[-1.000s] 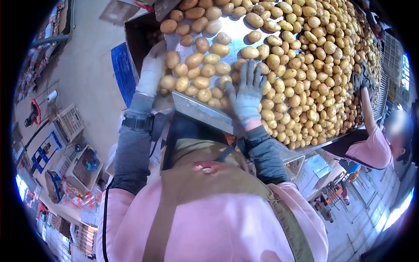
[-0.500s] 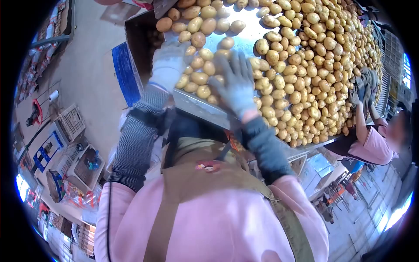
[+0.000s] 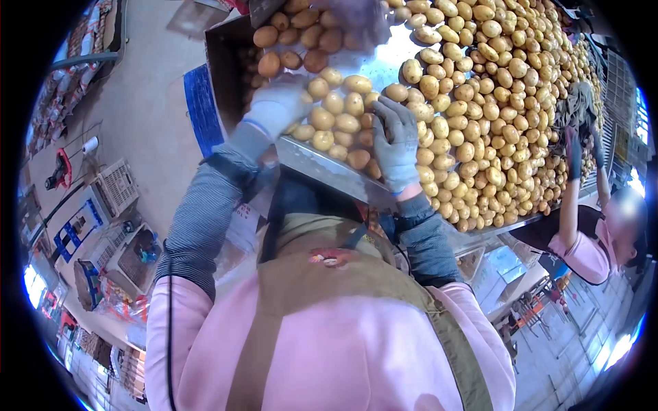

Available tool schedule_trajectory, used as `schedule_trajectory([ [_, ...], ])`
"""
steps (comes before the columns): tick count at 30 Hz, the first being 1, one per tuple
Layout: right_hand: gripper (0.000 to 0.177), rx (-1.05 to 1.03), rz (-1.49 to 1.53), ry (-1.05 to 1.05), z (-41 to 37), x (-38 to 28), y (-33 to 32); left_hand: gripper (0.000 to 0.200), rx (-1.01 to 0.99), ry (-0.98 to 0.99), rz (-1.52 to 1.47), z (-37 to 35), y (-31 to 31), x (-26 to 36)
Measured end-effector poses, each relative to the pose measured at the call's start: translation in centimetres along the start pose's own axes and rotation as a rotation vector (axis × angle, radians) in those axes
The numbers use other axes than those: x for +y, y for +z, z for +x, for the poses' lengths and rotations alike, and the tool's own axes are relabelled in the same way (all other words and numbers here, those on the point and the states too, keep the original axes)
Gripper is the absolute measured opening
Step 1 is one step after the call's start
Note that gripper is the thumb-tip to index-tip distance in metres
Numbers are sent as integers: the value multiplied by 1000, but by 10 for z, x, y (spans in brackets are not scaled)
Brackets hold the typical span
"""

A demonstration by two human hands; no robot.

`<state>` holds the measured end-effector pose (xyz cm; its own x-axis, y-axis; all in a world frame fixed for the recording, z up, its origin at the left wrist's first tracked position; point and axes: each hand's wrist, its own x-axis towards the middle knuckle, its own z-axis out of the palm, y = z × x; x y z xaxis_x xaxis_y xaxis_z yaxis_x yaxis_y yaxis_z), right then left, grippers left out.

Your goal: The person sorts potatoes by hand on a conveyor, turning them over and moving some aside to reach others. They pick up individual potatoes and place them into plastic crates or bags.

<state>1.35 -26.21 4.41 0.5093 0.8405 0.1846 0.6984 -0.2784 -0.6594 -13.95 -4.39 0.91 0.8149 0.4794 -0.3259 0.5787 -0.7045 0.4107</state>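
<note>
Many yellow-brown potatoes (image 3: 473,130) cover a shiny metal table (image 3: 329,167). My left hand (image 3: 277,108), in a pale work glove, is at the table's left side against a cluster of potatoes (image 3: 334,103); motion smears its fingers. On the right of that cluster, my right hand (image 3: 397,144) wears a grey-palmed glove. Its fingers are slightly bent and apart from the thumb, touching the potatoes beside them, with none visibly gripped. The cluster lies between my two hands, near the front edge.
A dark-sided box (image 3: 229,75) with potatoes inside adjoins the table's left end. Another person's blurred hand (image 3: 360,24) is over the far side. At right, a co-worker (image 3: 582,236) reaches into the potatoes. Plastic crates (image 3: 116,188) stand on the floor at left.
My right hand has shifted right and drawn back a little. My left hand has moved slightly right, toward the cluster. Another person's hand has come in at the top.
</note>
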Motion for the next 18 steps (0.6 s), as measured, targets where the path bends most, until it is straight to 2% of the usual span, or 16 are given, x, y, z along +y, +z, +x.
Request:
schedule_trajectory([
  [1,35,23,-57,4,1,-6,-12,45,5,-74,-240,-12,-33,12],
  [2,42,33,-71,42,0,4,-24,41,130,-114,-331,-17,-19,-9],
  [4,61,178,-303,309,-9,29,-31,37,110,-432,-1064,-30,-15,-31],
  [5,70,90,-373,347,-1,21,-25,32,177,-425,-1306,-36,-9,-37],
  [6,79,-2,-441,395,5,10,-16,31,159,-431,-1362,-37,-11,-34],
  [7,87,101,-431,229,-12,37,9,30,140,-434,-1422,-34,-16,-28],
  [8,81,-13,-219,187,0,32,9,28,129,-426,-1483,-25,-22,-22],
  [9,75,-109,-296,34,8,34,12,26,145,-338,-1335,-12,-26,-10],
  [10,70,-214,-370,-109,10,33,13,32,239,-208,-732,7,-14,-12],
  [11,62,-161,-438,-59,15,26,8,37,262,-157,-455,18,-10,-6],
  [12,63,-22,-244,83,11,38,9,41,290,-102,-178,28,-7,1],
  [14,63,-2,-565,188,-17,26,16,45,112,-145,-14,49,-3,5],
  [15,59,-235,-572,182,-19,-12,9,47,17,-165,71,52,-2,7],
  [16,52,-277,-424,45,-31,-22,8,47,-7,-164,38,51,-6,9],
  [18,52,-292,-375,-96,-45,-16,9,48,-43,-172,-29,48,-21,10],
])
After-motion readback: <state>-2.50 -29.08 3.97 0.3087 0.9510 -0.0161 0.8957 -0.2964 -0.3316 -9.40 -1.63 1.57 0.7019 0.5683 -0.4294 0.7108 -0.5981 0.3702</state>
